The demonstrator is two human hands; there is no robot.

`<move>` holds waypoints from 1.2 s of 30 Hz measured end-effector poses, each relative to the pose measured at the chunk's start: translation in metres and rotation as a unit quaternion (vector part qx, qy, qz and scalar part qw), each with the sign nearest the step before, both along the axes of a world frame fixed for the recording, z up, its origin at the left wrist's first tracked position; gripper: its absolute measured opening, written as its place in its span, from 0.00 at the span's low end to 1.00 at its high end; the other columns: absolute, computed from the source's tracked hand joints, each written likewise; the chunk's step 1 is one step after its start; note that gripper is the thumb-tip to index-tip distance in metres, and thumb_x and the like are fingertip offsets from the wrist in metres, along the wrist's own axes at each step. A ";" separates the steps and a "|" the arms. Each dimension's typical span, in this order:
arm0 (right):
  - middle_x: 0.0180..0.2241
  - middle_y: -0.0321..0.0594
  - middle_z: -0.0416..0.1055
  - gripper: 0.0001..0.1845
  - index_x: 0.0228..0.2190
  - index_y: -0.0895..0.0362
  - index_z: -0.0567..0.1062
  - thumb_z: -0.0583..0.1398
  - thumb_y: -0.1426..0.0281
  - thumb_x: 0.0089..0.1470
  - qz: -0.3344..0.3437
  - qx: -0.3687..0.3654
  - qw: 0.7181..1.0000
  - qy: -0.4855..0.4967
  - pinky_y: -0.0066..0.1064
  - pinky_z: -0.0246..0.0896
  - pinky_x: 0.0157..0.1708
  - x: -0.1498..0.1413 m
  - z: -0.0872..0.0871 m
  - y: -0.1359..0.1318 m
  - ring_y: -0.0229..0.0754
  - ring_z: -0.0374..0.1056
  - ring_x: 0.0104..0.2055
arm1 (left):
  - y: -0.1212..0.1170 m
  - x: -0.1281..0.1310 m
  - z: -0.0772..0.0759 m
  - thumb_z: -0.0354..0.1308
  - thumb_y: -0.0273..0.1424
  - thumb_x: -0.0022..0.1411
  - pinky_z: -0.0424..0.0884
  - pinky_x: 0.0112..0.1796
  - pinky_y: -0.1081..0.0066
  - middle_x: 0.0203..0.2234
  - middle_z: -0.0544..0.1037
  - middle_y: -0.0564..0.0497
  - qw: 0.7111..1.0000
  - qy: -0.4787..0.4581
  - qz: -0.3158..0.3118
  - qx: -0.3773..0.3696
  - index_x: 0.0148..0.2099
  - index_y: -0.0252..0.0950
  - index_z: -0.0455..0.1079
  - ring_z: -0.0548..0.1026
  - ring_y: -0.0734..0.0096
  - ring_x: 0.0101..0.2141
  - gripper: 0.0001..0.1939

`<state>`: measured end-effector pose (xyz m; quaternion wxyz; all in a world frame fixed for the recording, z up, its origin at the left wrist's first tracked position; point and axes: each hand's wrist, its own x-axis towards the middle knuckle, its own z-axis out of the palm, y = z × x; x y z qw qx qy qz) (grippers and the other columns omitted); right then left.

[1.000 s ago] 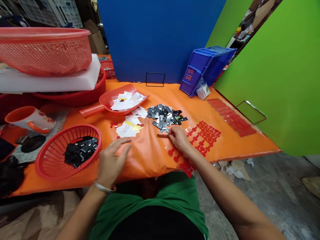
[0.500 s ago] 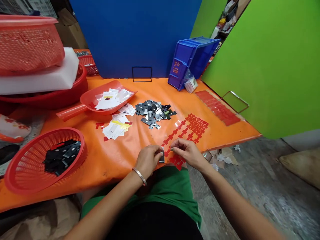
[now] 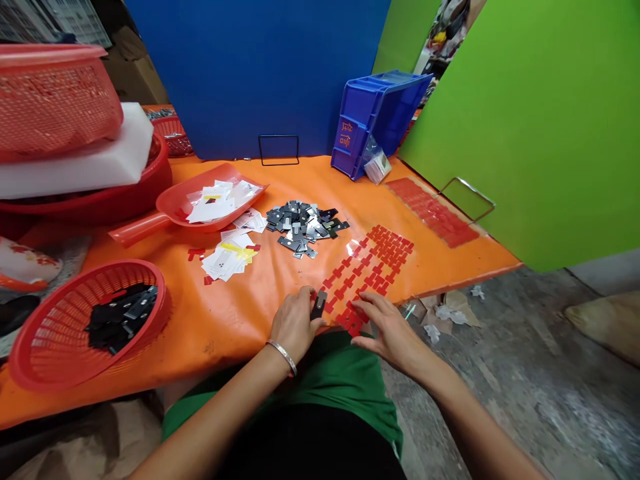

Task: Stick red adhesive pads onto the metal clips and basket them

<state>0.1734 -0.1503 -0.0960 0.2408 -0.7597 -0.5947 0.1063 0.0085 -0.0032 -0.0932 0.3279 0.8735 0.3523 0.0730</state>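
The left hand pinches a flat, dark plate between thumb and fingers; the plate is near the front edge of the smooth, shiny orange counter, beside a thin sheet of red shapes set in rows; the right hand is spread, thumb and fingers apart, by the near end of that sheet, and I cannot tell if it touches it; past the hands is a messy heap of small, shiny metal plates; a round red plastic basket full of little slots holds more black bits.
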 end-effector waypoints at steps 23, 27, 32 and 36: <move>0.55 0.50 0.62 0.17 0.46 0.54 0.71 0.59 0.68 0.54 0.004 0.089 0.994 -0.060 0.54 0.53 0.55 -0.017 -0.018 -0.015 0.55 0.52 0.61 | -0.001 0.018 0.010 0.65 0.38 0.48 0.73 0.34 0.72 0.24 0.78 0.49 0.790 -0.226 0.142 -0.552 0.33 0.31 0.72 0.76 0.72 0.27 0.15; 0.41 0.44 0.73 0.09 0.37 0.53 0.74 0.56 0.75 0.56 -0.013 0.179 0.981 -0.069 0.47 0.61 0.48 -0.019 -0.027 0.000 0.50 0.63 0.52 | 0.006 0.016 0.016 0.65 0.36 0.50 0.74 0.32 0.73 0.26 0.79 0.46 0.787 -0.248 0.147 -0.546 0.34 0.30 0.70 0.77 0.71 0.28 0.15; 0.37 0.42 0.73 0.07 0.36 0.53 0.74 0.57 0.74 0.56 -0.008 0.188 0.982 -0.018 0.42 0.63 0.44 -0.024 -0.024 0.015 0.46 0.66 0.43 | 0.012 0.018 0.019 0.63 0.34 0.53 0.74 0.34 0.72 0.27 0.79 0.47 0.794 -0.269 0.157 -0.522 0.33 0.30 0.68 0.78 0.71 0.29 0.12; 0.34 0.43 0.70 0.05 0.36 0.55 0.72 0.57 0.71 0.55 -0.097 0.182 0.978 0.022 0.39 0.63 0.40 -0.026 -0.018 0.015 0.45 0.65 0.39 | 0.010 0.027 0.010 0.60 0.29 0.56 0.74 0.33 0.72 0.23 0.78 0.49 0.801 -0.266 0.149 -0.515 0.31 0.31 0.66 0.78 0.71 0.27 0.06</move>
